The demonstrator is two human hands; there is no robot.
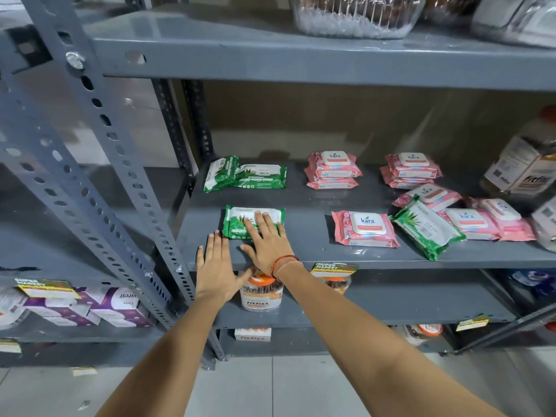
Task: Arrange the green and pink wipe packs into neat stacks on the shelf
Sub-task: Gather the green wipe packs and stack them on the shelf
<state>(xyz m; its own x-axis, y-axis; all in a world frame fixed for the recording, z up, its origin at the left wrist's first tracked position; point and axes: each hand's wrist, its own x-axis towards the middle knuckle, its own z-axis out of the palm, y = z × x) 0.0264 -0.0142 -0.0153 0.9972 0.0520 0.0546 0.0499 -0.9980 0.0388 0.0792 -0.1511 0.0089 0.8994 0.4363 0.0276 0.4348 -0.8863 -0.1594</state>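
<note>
On the grey metal shelf [301, 248] above a tiled floor [270, 386], the right hand [267, 240] is lying flat, fingers spread, on a green wipe pack [237, 219], while the left hand [215, 267], also splayed, is gripping nothing at the shelf's edge.

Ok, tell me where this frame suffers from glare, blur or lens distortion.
Head view: the wide lens bends the shelf upright and stretches the edges; overhead light glares off the upper shelf; the jar at far right is soft and blurred; the green pack under the right hand reads sharp.

Head view, close, facing forward-down at shelf [301, 254].
</note>
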